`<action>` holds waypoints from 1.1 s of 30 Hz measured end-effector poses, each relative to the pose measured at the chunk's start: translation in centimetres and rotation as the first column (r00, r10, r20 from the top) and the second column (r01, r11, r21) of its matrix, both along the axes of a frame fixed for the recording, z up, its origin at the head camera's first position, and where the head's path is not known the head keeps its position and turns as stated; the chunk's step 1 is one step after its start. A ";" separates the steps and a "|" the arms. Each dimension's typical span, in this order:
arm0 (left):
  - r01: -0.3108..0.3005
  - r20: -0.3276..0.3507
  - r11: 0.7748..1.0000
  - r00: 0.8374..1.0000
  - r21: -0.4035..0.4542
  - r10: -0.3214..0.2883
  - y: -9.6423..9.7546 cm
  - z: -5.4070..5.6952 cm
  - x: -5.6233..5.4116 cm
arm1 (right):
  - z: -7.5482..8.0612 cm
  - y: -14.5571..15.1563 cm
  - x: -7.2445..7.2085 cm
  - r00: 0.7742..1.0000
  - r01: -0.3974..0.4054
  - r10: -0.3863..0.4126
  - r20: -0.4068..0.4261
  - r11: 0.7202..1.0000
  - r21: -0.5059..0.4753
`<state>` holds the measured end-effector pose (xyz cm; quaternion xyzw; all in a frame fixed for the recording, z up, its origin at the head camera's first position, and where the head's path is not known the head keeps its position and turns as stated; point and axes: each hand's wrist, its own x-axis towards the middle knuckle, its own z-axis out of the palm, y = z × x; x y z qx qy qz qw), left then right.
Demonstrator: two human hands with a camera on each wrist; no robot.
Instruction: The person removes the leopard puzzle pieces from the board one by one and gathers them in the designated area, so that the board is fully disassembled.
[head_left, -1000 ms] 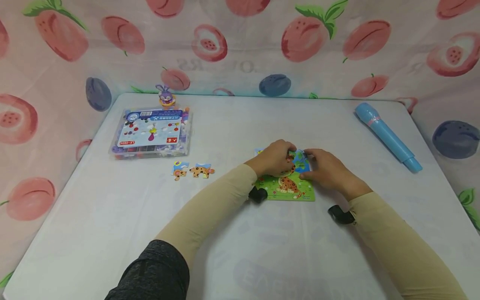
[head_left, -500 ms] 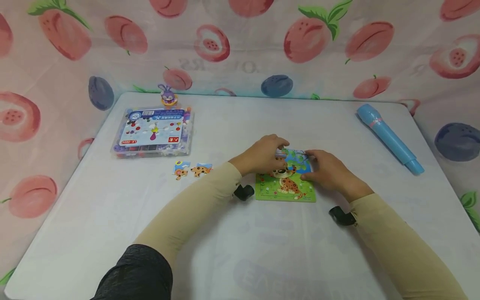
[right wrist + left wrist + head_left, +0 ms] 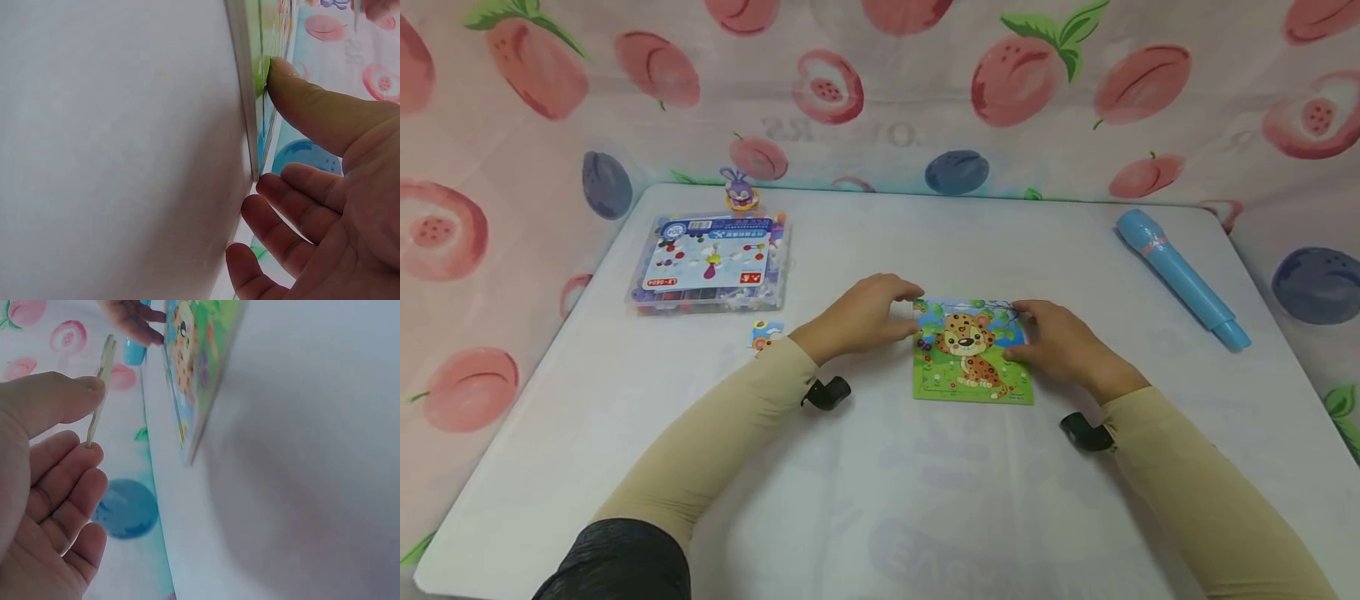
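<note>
A jigsaw puzzle point(image 3: 972, 371) with a leopard cub on green grass lies flat on the white table. My left hand point(image 3: 861, 317) hovers just off its left side. In the left wrist view, that thumb and a fingertip pinch a thin puzzle piece point(image 3: 107, 359), seen edge-on, so its picture is hidden. With the thumb on its face and fingertips at its edge, my right hand point(image 3: 1063, 346) holds the puzzle by the upper right corner. Another puzzle piece point(image 3: 766, 333) lies on the table, partly behind my left sleeve.
At the back left stands a clear plastic box point(image 3: 707, 265) of colourful parts with a printed label. A small purple rabbit figure point(image 3: 741, 192) is behind it. On the right lies a light blue cylinder point(image 3: 1182, 279) shaped like a microphone. A fruit-patterned cloth point(image 3: 910, 125) hangs behind the table.
My left hand has drawn leftward away from over the puzzle, uncovering the cub's face. Its forearm now covers one of the two loose pieces. The right hand has stayed at the corner.
</note>
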<state>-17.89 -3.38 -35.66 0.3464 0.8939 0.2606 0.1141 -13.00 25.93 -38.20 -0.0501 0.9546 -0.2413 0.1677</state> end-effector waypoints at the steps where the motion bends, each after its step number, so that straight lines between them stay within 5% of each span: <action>1: -0.005 -0.002 1.000 1.000 -0.001 0.005 -0.4 -0.1 0.1 | 0.0 0.0 0.0 1.000 0.002 -0.002 0.001 1.000 0.000; 19: -0.096 0.056 0.995 0.994 -0.015 0.097 -6.6 -1.8 1.4 | -0.1 -0.1 0.0 1.000 0.004 -0.004 0.000 1.000 0.010; 33: -0.115 0.044 0.993 0.992 -0.033 0.116 -8.1 -2.7 1.7 | 0.0 -0.1 0.1 1.000 -0.007 0.007 -0.014 1.000 0.009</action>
